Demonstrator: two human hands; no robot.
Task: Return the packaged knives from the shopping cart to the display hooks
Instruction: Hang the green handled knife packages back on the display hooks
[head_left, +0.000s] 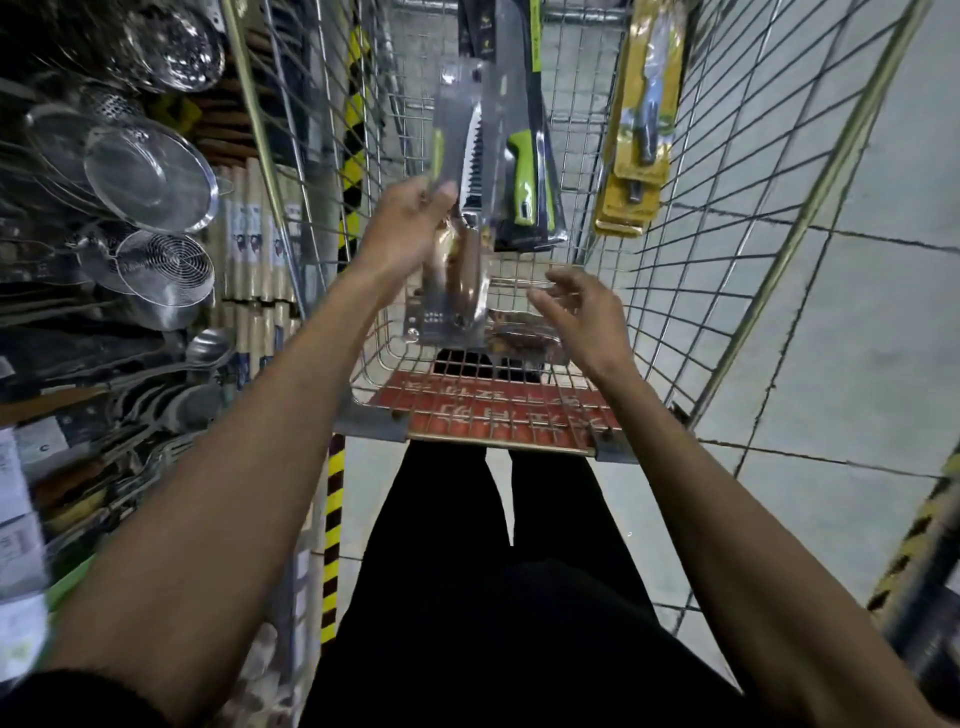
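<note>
Packaged knife (457, 280), brown-handled, sits gripped in the left hand (404, 228) above the shopping cart (810, 208); the right hand (582, 312) hovers loose-fingered beside it. Green-handled knives (524, 187) and yellow-carded knives (641, 130) lean inside; strainers (150, 176) crowd the left.

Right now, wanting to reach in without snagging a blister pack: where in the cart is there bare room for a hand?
Bare mesh shows between the green-handled pack and the yellow packs, and along the left wall beside the held pack. Crowded at the near end: left hand, right hand, brown pack.
</note>
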